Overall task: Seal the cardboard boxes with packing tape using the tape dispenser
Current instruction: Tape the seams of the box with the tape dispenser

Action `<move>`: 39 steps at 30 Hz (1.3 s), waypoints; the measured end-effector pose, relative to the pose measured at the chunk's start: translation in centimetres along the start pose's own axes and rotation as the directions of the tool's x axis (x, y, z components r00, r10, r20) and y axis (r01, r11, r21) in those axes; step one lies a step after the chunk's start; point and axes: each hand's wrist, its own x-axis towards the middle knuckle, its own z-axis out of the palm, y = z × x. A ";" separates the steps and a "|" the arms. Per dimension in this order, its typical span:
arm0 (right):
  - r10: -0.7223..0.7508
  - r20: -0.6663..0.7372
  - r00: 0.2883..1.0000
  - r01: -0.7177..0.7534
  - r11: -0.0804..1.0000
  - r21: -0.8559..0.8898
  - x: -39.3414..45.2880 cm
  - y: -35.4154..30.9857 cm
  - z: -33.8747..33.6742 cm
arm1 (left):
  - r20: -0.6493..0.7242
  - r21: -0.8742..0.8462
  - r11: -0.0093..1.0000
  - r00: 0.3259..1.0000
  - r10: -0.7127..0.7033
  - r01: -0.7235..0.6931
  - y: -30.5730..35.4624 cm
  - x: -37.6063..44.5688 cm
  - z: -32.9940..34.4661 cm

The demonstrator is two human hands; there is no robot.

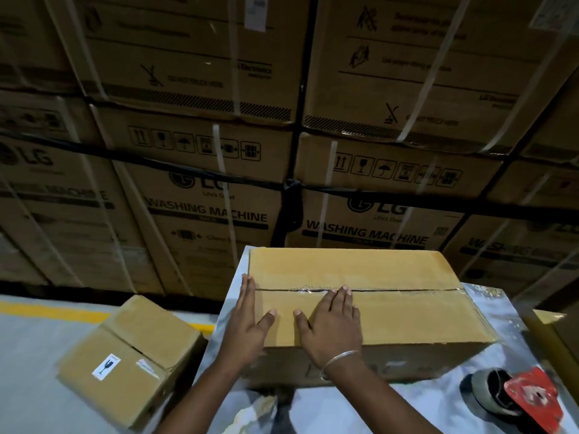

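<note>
Box [360, 296] on silver-covered table [376, 408], flaps closed, clear tape along part of centre seam. Right hand [332, 321] flat on top, fingers straight; left hand [250, 317] flat against left edge, fingers straight. Tape dispenser [520, 399] lies near-right (red, unheld). Smaller box [131, 358] on floor left.

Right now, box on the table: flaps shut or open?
Shut. The box has both top flaps down, meeting at the centre seam, with clear tape along it. Both hands, left hand and right hand, rest flat on it.
</note>
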 end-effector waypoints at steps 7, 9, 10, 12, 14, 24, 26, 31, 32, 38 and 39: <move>-0.113 -0.085 0.990 0.113 0.994 -0.002 -0.7 -2.4 1.3 | -0.035 -0.667 0.736 0.983 -0.182 0.113 -1.2 -1.2 0.2; -0.164 -0.090 0.982 0.164 0.986 -0.014 -0.7 -2.1 1.4 | -0.015 -0.718 0.684 0.979 -0.204 0.131 -1.3 -1.8 0.6; -0.213 -0.097 0.972 0.212 0.977 -0.022 -0.7 -2.0 1.5 | -0.013 -0.730 0.670 0.978 -0.210 0.134 -1.3 -1.9 0.7; -0.306 -0.105 0.946 0.304 0.952 -0.036 -0.7 -2.0 1.5 | -0.016 -0.729 0.674 0.981 -0.193 0.121 -1.6 -2.1 0.5; -0.379 -0.088 0.921 0.379 0.925 -0.018 -0.7 -1.9 1.2 | -0.010 -0.683 0.722 0.988 -0.156 0.107 -2.0 -2.5 0.1; -0.712 0.089 0.697 0.717 0.693 -0.070 1.5 -2.6 -1.0 | -0.156 -0.567 0.823 0.978 -0.136 0.024 -5.3 -6.3 -0.8; -0.717 0.116 0.687 0.726 0.685 -0.066 1.4 -2.9 -0.5 | -0.167 -0.551 0.833 0.973 -0.157 0.040 -5.7 -6.4 -1.0; -0.717 0.074 0.693 0.721 0.690 -0.068 1.6 -2.9 -0.1 | -0.152 -0.516 0.854 0.974 -0.170 0.068 -5.6 -5.5 -1.5; -0.717 0.079 0.692 0.722 0.690 -0.062 1.6 -2.9 -0.1 | -0.154 -0.512 0.857 0.975 -0.162 0.061 -5.7 -5.4 -1.5; -0.715 0.078 0.694 0.717 0.697 0.004 2.0 -2.8 -0.1 | -0.091 -0.547 0.835 0.987 -0.132 0.061 -6.1 -5.3 -1.8; -0.714 0.075 0.696 0.715 0.699 0.012 2.0 -2.8 -0.2 | -0.076 -0.510 0.858 0.990 -0.116 0.062 -6.1 -5.3 -2.2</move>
